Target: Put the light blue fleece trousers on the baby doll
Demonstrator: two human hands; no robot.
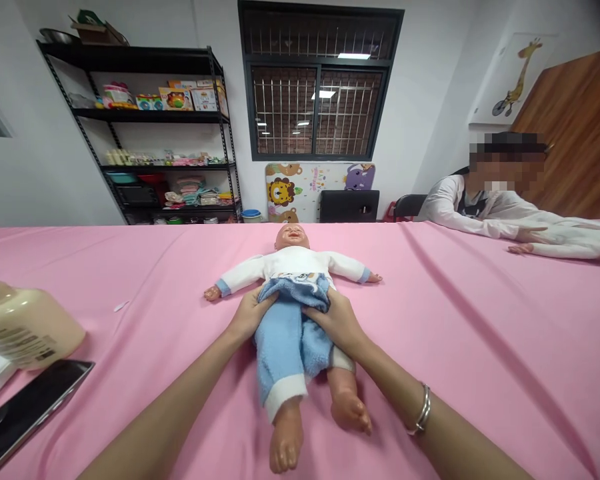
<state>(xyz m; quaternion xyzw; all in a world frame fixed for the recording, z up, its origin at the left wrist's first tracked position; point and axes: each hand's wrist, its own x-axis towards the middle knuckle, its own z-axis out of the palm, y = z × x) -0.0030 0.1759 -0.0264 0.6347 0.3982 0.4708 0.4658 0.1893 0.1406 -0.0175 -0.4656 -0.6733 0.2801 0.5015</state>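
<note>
A baby doll (pixel 294 239) lies on its back, feet toward me, in a white top (pixel 293 261) with blue cuffs. Its fuzzy blue pants (pixel 279 340) have white ankle cuffs, and both bare feet stick out. My left hand (pixel 253 312) grips the bunched waist of the pants at the left side, thumb on top. On the opposite side my right hand (pixel 337 320) is closed on the same waistband, with a silver bangle on that wrist. The pant leg at the right is pushed up higher than the other. Some fingertips are hidden in the cloth.
A pink cloth (pixel 455 347) covers the table. At the left lie a cream bottle (pixel 30 327) and a black phone-like object (pixel 30 413). A person (pixel 460 200) leans over another doll (pixel 570 243) at the right. Shelves (pixel 155 117) stand behind.
</note>
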